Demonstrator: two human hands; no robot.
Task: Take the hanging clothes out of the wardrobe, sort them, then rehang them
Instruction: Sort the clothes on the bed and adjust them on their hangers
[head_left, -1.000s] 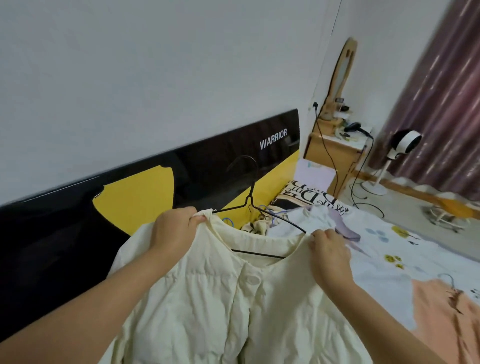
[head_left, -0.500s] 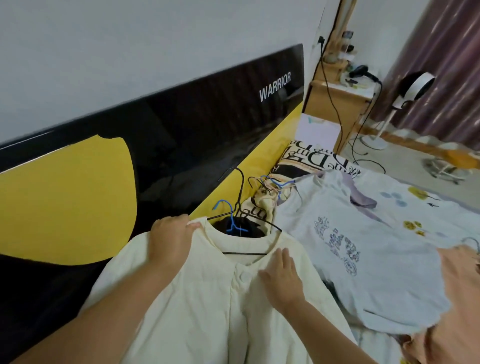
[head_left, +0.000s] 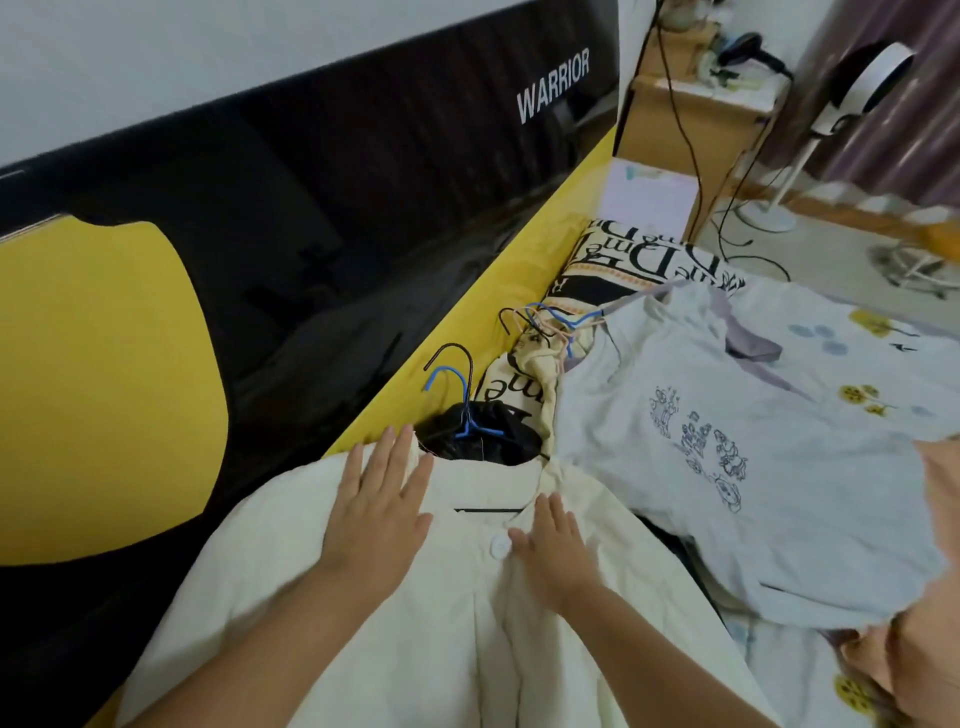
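I have both hands flat on the cream padded jacket (head_left: 415, 623), which lies spread on the bed along its headboard edge. My left hand (head_left: 379, 514) presses the left shoulder with fingers straight and splayed; my right hand (head_left: 553, 553) rests palm-down just beside the white button (head_left: 500, 547), gripping nothing. A black wire hanger (head_left: 488, 511) shows inside the collar (only its bar is visible). Just beyond the collar sits a black garment (head_left: 475, 439) with a blue hanger (head_left: 457, 400). A pale blue printed T-shirt (head_left: 727, 467) lies beside the jacket, touching its right shoulder, near the black-and-yellow headboard (head_left: 311, 234).
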